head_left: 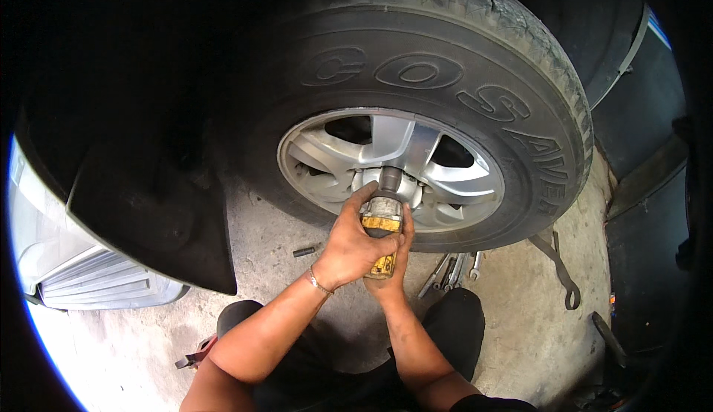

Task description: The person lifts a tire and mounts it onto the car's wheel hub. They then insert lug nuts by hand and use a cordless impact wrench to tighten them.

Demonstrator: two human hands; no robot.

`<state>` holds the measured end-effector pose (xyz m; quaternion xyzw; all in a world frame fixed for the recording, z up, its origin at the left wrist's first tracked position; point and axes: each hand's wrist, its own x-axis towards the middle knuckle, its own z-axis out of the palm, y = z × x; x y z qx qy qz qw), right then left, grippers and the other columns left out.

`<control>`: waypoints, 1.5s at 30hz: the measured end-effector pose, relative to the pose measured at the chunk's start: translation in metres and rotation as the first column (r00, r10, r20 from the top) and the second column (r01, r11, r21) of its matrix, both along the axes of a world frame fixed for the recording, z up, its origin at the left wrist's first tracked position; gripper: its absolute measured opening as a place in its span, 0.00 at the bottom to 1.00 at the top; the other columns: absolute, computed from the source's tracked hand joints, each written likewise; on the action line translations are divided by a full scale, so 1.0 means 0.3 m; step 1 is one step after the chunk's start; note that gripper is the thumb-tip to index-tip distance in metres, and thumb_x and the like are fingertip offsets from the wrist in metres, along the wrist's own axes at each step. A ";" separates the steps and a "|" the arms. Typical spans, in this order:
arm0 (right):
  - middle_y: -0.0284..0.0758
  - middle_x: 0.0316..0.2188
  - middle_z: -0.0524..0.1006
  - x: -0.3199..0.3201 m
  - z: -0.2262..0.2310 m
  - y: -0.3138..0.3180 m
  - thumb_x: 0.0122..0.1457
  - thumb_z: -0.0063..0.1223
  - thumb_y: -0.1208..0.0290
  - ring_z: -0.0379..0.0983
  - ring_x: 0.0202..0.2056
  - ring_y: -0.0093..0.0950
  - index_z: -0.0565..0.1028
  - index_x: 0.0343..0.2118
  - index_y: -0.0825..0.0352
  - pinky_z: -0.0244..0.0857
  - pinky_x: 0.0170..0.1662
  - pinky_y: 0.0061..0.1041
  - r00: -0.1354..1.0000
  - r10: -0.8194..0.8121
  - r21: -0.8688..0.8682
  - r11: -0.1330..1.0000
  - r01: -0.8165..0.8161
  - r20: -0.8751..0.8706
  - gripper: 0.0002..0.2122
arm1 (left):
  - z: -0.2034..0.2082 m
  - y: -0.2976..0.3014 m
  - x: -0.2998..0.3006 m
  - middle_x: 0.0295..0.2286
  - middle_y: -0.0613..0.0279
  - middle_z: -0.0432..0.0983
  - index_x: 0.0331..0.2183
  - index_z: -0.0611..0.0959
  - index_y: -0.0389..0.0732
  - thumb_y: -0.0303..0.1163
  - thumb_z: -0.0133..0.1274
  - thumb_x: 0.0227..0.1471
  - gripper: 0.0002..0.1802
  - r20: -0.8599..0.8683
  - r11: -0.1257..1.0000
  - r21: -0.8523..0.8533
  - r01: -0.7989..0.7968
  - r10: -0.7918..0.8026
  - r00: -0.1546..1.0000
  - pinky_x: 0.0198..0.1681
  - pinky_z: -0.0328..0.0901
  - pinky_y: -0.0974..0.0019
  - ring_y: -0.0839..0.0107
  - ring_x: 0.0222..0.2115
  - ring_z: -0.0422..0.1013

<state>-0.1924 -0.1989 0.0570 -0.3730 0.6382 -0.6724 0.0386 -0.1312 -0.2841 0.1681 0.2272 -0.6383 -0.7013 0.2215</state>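
Observation:
Both my hands hold a yellow and grey impact wrench (383,223), its dark socket (389,179) pointing into the hub area of a silver alloy wheel (388,139). My left hand (352,243) is wrapped round the tool's left side, thumb across its back and index finger stretched toward the socket. My right hand (395,263) grips from below and the right, fingers up along its side. A black tyre (460,48) surrounds the wheel. Whether the socket sits on a nut cannot be made out.
On the concrete floor (275,323), several wrenches (451,272) lie below the tyre and a loose dark socket (304,252) to the left. A strap (561,271) lies at right. Dark bodywork (156,211) hangs at left; a red tool (197,356) lies by my left knee.

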 end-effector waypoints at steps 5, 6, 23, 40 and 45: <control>0.46 0.66 0.59 -0.021 -0.010 0.001 0.41 0.77 0.66 0.59 0.66 0.41 0.50 0.70 0.68 0.54 0.67 0.37 0.999 0.006 -0.020 1.000 -0.006 0.044 0.55 | -0.033 -0.018 -0.022 0.47 0.52 0.73 0.63 0.59 0.24 0.19 0.65 0.43 0.49 0.008 1.000 -0.001 -0.011 0.011 1.000 0.49 0.71 0.69 0.70 0.44 0.73; 0.46 0.66 0.59 -0.023 -0.013 0.003 0.41 0.77 0.66 0.59 0.66 0.41 0.50 0.70 0.68 0.54 0.67 0.37 0.999 0.007 -0.005 1.000 -0.007 0.040 0.55 | -0.040 -0.015 -0.022 0.46 0.54 0.73 0.64 0.58 0.25 0.16 0.64 0.43 0.49 0.012 0.999 -0.037 -0.013 0.014 1.000 0.48 0.71 0.69 0.72 0.44 0.73; 0.41 0.66 0.63 -0.061 0.137 0.068 0.42 0.74 0.74 0.63 0.65 0.43 0.56 0.68 0.59 0.60 0.67 0.36 0.995 0.076 0.245 0.965 -0.090 0.067 0.48 | 0.010 -0.013 -0.019 0.51 0.50 0.71 0.64 0.62 0.30 0.23 0.66 0.46 0.46 0.002 0.999 0.028 0.029 -0.029 1.000 0.52 0.69 0.65 0.67 0.49 0.71; 0.49 0.52 0.60 -0.007 0.145 0.140 0.40 0.72 0.82 0.65 0.56 0.54 0.41 0.74 0.51 0.64 0.60 0.45 0.975 0.198 0.198 0.964 -0.175 -0.105 0.60 | 0.069 0.019 0.014 0.45 0.50 0.75 0.58 0.70 0.29 0.27 0.64 0.46 0.38 0.209 0.977 -0.212 0.002 0.044 0.977 0.49 0.70 0.65 0.66 0.44 0.74; 0.51 0.57 0.60 0.099 0.170 0.257 0.45 0.69 0.76 0.63 0.60 0.54 0.41 0.74 0.49 0.62 0.63 0.44 0.799 0.601 0.328 0.750 -0.575 0.024 0.56 | 0.065 0.137 0.308 0.46 0.52 0.75 0.57 0.70 0.31 0.28 0.66 0.44 0.39 0.212 0.943 -0.320 -0.089 0.163 0.964 0.52 0.68 0.65 0.66 0.46 0.73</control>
